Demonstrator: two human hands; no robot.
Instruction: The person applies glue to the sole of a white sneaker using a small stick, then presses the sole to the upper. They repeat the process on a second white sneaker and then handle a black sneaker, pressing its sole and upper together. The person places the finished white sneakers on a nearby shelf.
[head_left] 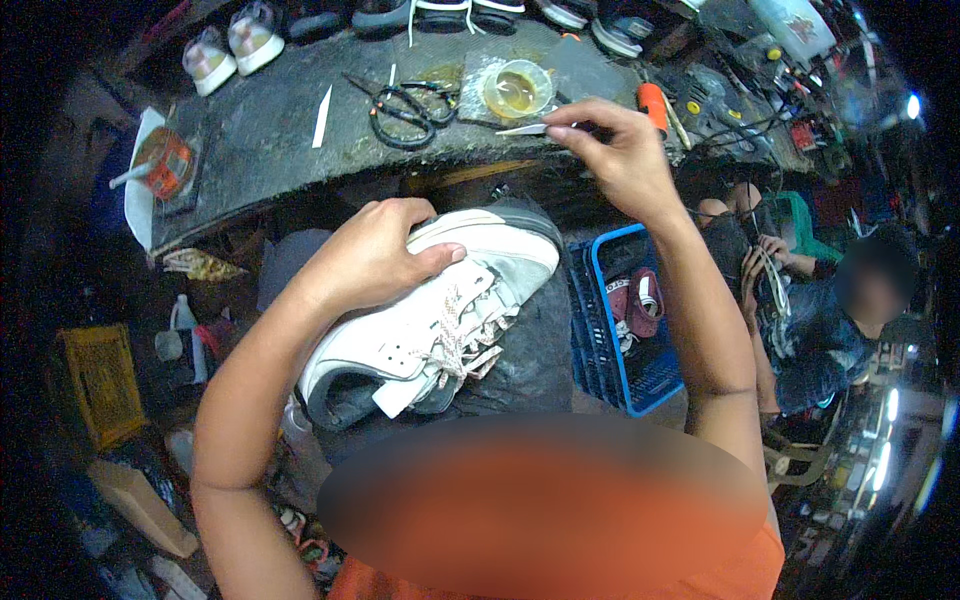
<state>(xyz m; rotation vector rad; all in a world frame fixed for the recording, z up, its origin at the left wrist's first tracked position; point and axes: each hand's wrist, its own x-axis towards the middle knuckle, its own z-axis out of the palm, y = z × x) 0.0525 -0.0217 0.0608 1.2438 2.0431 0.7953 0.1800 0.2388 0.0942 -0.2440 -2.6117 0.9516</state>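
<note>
A white and pale grey sneaker (390, 330) lies on its side over my lap, its toe toward the upper right and its laces loose. My left hand (380, 250) is wrapped over the sole edge, thumb on the upper. Above the bench edge, my right hand (612, 150) pinches a thin white pointed strip (522, 130). Just beyond that strip stands a clear plastic cup (545, 88) with yellowish-brown liquid in it. Black-handled scissors (400, 133) rest on the bench left of the cup, and another white pointed strip (322, 117) lies farther left.
Several shoes line the back of the dark workbench (270, 150). An orange-brown container (165, 165) stands at its left end, an orange-handled tool (652, 105) at right. A blue crate (600, 285) with a pink shoe (645, 298) sits below. Another person (800, 300) works at the right.
</note>
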